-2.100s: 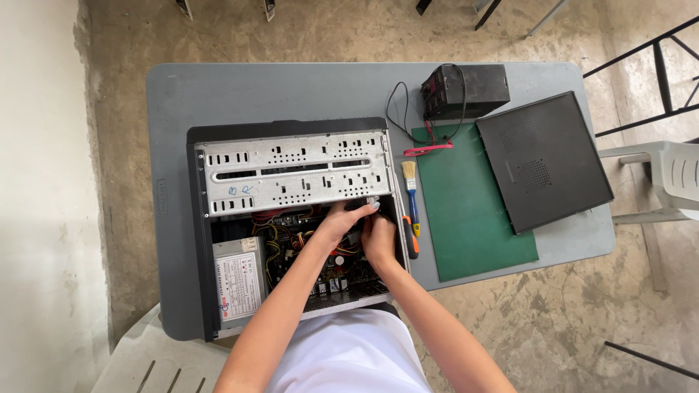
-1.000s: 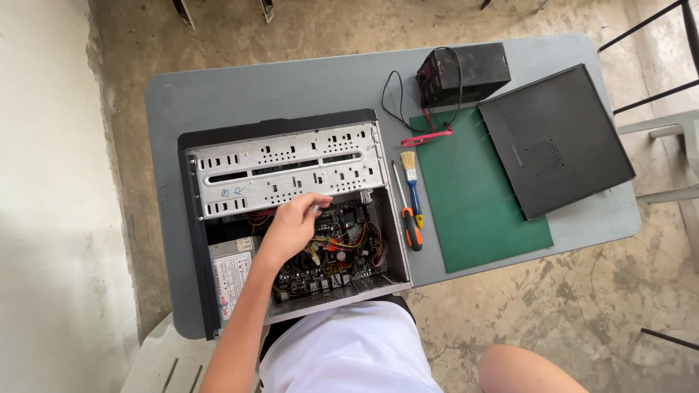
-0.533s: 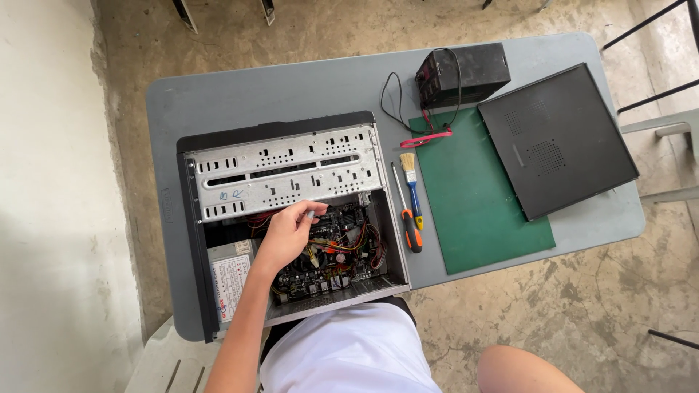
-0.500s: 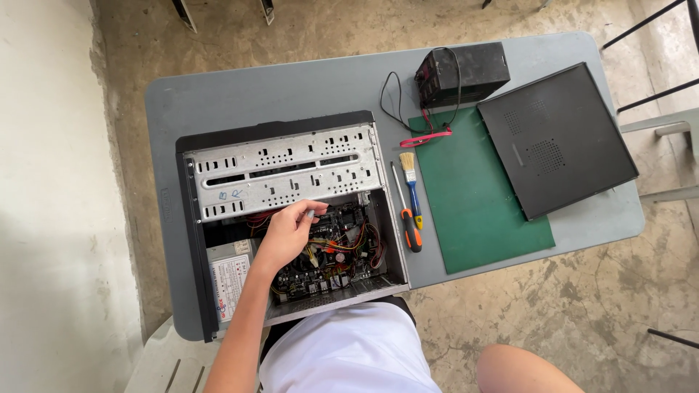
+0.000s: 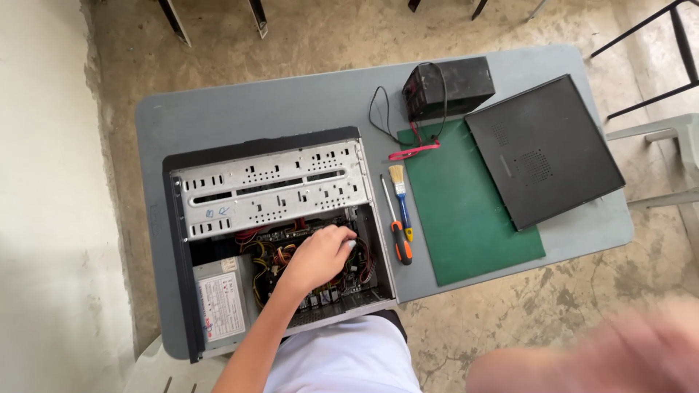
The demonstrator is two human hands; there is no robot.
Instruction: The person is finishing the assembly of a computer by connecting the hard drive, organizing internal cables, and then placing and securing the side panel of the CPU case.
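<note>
Grey metal makes the open computer case (image 5: 218, 182), which lies on its side on the grey table (image 5: 291, 109). Inside it I see a perforated drive cage (image 5: 273, 189) at the far side, a power supply box (image 5: 218, 306) at the near left corner, and a bundle of yellow, red and black cables (image 5: 266, 258) over the board. My left hand (image 5: 320, 255) is down in this case, fingers curled narrow among the cables; whether they pinch something I cannot tell. My right hand (image 5: 619, 356) is only a blur at the low right corner, well apart from the case, so its fingers are maybe open. Beside the case lie a screwdriver (image 5: 397, 231) and a small brush (image 5: 399, 191), just next to the green mat (image 5: 466, 211).
</note>
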